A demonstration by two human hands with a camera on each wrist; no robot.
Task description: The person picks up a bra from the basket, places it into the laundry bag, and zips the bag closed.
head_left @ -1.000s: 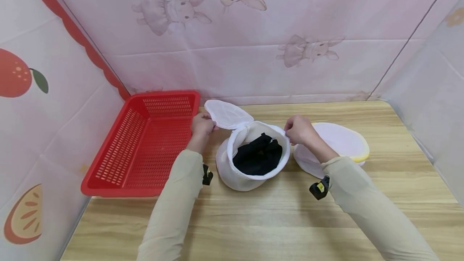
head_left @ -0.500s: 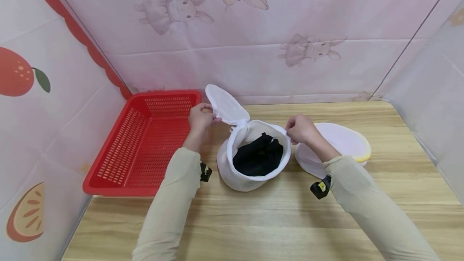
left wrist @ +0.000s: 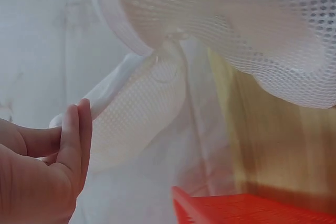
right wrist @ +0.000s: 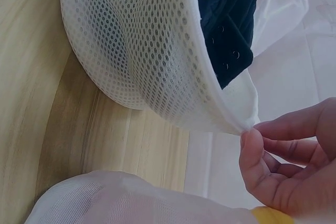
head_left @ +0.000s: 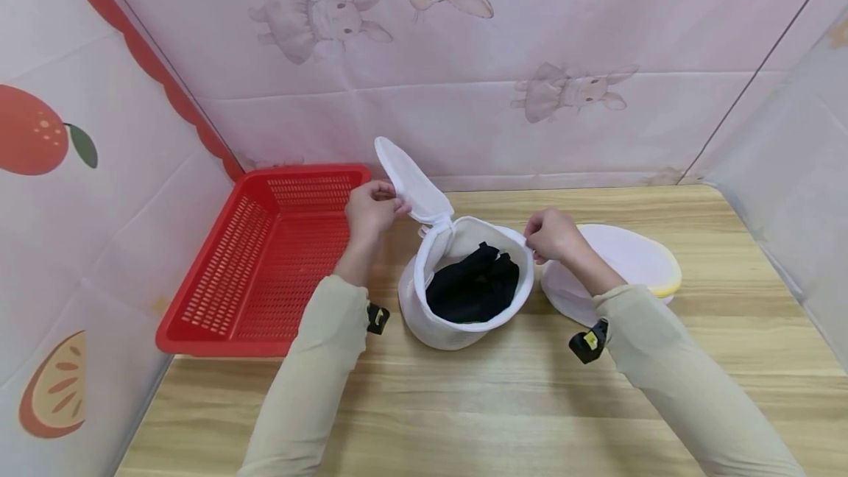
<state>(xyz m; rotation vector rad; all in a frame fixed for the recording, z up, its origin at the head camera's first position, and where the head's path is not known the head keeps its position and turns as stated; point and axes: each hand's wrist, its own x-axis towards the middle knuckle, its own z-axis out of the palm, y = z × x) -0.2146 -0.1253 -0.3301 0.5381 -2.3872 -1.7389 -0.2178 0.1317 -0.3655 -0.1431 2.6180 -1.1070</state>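
Observation:
A white mesh laundry bag point(head_left: 440, 333) stands on the table with its round mouth uncovered. Inside lies a black bra point(head_left: 472, 289); its band with small metal hooks point(right wrist: 228, 53) shows in the right wrist view. My left hand point(head_left: 368, 213) pinches the edge of the bag's lid flap point(head_left: 412, 181), which stands raised and tilted at the back left of the rim. Thumb and fingers of my left hand point(left wrist: 47, 169) meet on the flap's border in the left wrist view. On the opposite side, my right hand point(head_left: 553, 235) pinches the bag's rim point(right wrist: 242, 128) between thumb and forefinger.
To the left sits a red plastic basket point(head_left: 261, 348) with slotted walls, close beside my left forearm. A second white mesh bag point(head_left: 626, 256) with yellow trim lies partly under my right wrist. Behind the wooden table point(head_left: 477, 403) rises a rabbit-printed wall covering point(head_left: 457, 124).
My left hand has risen slightly, lifting the lid flap from a low slant to a steeper one. My right hand keeps its pinch on the rim, and the bag stays in place.

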